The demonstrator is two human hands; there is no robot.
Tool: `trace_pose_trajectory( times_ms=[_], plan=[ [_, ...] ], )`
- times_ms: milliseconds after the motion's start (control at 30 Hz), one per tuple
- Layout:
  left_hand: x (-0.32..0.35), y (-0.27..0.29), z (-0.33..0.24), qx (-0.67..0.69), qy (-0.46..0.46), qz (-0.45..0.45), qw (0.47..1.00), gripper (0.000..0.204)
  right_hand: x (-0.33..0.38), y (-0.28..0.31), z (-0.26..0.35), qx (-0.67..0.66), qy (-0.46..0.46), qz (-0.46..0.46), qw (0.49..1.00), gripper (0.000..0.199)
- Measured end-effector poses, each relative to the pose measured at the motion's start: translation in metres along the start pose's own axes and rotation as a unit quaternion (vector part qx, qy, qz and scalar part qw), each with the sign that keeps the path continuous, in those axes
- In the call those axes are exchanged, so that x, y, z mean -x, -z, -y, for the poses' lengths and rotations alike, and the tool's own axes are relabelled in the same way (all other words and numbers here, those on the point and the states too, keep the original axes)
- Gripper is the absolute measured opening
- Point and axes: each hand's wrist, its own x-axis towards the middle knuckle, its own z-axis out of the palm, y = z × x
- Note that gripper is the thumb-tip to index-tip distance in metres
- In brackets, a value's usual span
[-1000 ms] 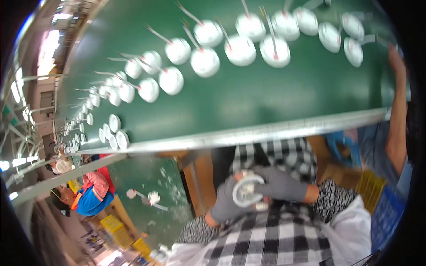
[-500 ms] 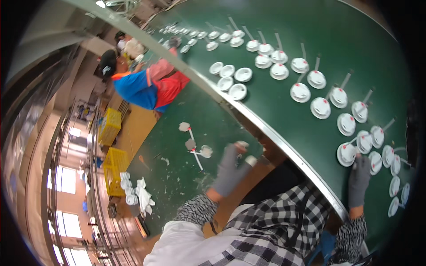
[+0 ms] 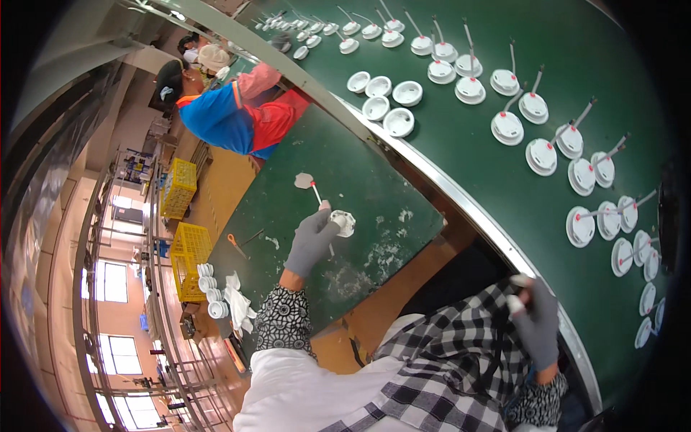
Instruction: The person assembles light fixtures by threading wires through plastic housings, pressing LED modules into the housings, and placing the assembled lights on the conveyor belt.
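Observation:
My left hand, in a grey glove with bare fingertips, reaches down to the green side table. Its thumb and fingers close on a whitish round disc part, and they hide much of it. Below the hand a white tube end sticks out. Just beyond it lies another pale disc with a red-tipped white tube. My right hand, gloved alike, is over my lap beside the metal edge. Its curled fingers are blurred but stand apart, and nothing shows in them.
On the long green surface stand many round white lids with tubes, and several white cups. A metal rail borders it. Scissors, a white cloth and stacked white cups lie left. A co-worker works beyond.
My left hand has moved left and up onto the parts on the side table and closed. My right hand has come away from the white lids, back toward my lap. The view has shifted.

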Motion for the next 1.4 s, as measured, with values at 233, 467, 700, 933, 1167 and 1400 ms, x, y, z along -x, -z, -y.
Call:
trace_pose_trajectory(
  times_ms=[233,467,700,933,1167,1400],
  plan=[
    [0.037,-0.059,-0.071,0.177,-0.015,0.255,0.950,0.039,-0.049,-0.076,0.032,-0.319,-0.127,0.149,0.927,0.030],
    [0.060,-0.145,-0.112,0.378,0.007,0.466,0.800,0.040,-0.024,-0.062,-0.023,-0.540,-0.161,0.140,0.814,0.025],
    [0.086,-0.166,-0.140,0.137,-0.148,0.516,0.832,0.029,0.021,-0.036,-0.059,-0.665,-0.212,0.171,0.695,0.030],
    [0.083,-0.166,-0.143,0.044,-0.231,0.558,0.796,0.029,0.025,0.002,-0.033,-0.386,-0.164,0.144,0.896,0.027],
    [0.068,-0.159,-0.148,0.020,-0.152,0.545,0.825,0.021,0.025,0.024,-0.036,-0.382,-0.219,0.005,0.898,0.029],
    [0.075,-0.148,-0.128,-0.253,-0.389,0.253,0.849,0.018,0.038,0.025,-0.028,-0.406,-0.222,-0.097,0.881,0.023]
  ],
)
